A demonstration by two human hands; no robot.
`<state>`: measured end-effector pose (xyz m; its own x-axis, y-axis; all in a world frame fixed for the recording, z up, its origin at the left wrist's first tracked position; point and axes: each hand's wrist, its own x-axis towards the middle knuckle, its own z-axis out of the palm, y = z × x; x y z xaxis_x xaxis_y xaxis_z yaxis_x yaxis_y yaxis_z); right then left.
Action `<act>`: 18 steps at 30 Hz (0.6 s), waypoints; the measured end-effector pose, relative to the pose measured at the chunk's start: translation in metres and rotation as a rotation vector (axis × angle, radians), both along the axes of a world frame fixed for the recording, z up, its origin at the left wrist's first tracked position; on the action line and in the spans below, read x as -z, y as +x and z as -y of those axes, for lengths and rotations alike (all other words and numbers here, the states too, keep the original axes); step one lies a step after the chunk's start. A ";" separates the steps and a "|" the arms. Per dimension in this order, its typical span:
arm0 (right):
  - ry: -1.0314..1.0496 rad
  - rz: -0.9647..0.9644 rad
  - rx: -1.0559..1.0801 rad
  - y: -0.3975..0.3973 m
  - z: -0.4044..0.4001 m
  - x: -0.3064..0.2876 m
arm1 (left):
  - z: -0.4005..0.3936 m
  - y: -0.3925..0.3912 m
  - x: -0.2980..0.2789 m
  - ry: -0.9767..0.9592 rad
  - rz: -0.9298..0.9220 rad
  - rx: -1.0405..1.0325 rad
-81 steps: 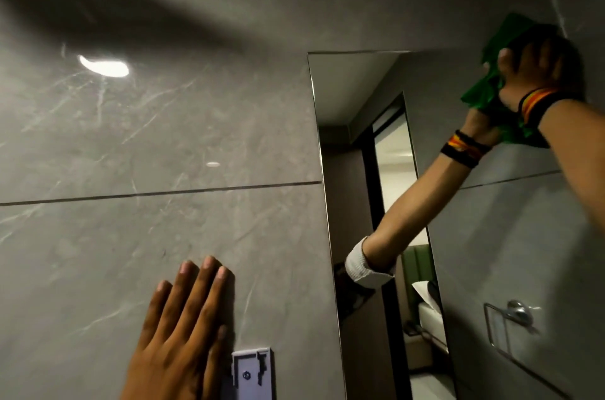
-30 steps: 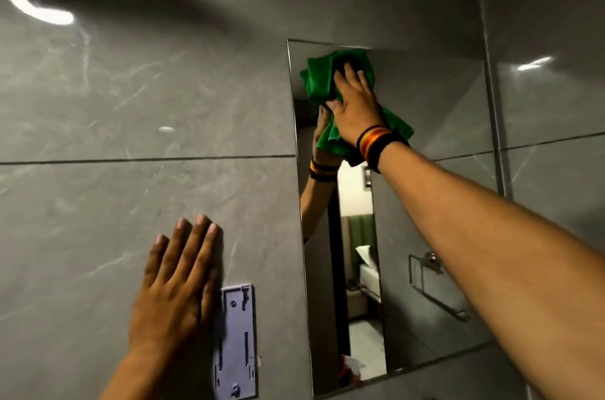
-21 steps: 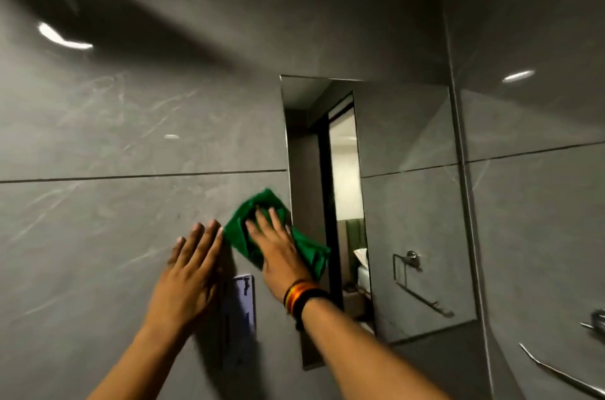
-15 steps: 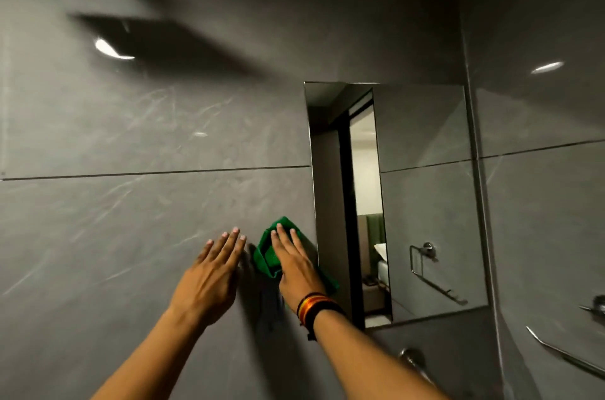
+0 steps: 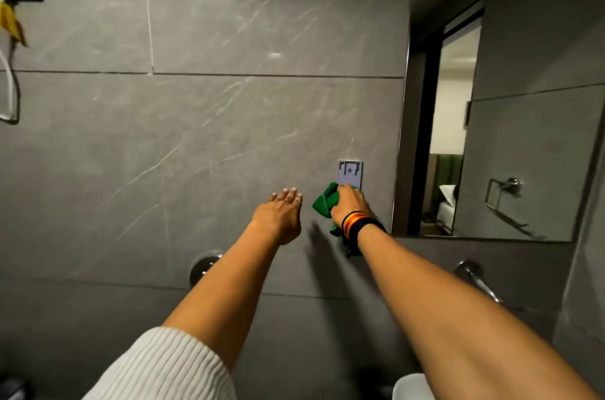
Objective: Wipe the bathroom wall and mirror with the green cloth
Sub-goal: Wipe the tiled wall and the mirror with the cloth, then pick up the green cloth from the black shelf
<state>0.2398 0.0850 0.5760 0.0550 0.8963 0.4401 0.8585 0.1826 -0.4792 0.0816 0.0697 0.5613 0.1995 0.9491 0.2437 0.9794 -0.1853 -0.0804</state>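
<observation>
Green cloth (image 5: 324, 203), grey white-veined wall (image 5: 229, 124), white ribbed sleeve (image 5: 170, 370)

Grey tiled wall (image 5: 212, 144) with pale veins and thin grout lines carries everything. Mirror (image 5: 510, 137) mounted at right. Small grey bracket plate (image 5: 350, 172) fixed just left of the mirror. Green cloth (image 5: 324, 203) pressed on wall under the plate by right hand (image 5: 348, 206). Left hand (image 5: 278, 213) beside it. Round chrome fitting (image 5: 204, 267) lower down, tap (image 5: 473, 276) under mirror.
</observation>
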 end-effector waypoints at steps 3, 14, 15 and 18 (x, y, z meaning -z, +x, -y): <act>-0.029 -0.008 0.013 -0.010 -0.001 0.013 | -0.001 -0.007 0.015 -0.024 0.021 -0.016; -0.402 -0.060 -0.004 -0.058 -0.013 0.247 | 0.001 -0.041 0.242 -0.416 0.009 -0.074; -0.444 -0.060 -0.009 -0.062 -0.012 0.276 | 0.003 -0.045 0.270 -0.468 0.009 -0.078; -0.588 -0.064 -0.010 -0.075 0.002 0.378 | 0.017 -0.058 0.373 -0.614 0.001 -0.093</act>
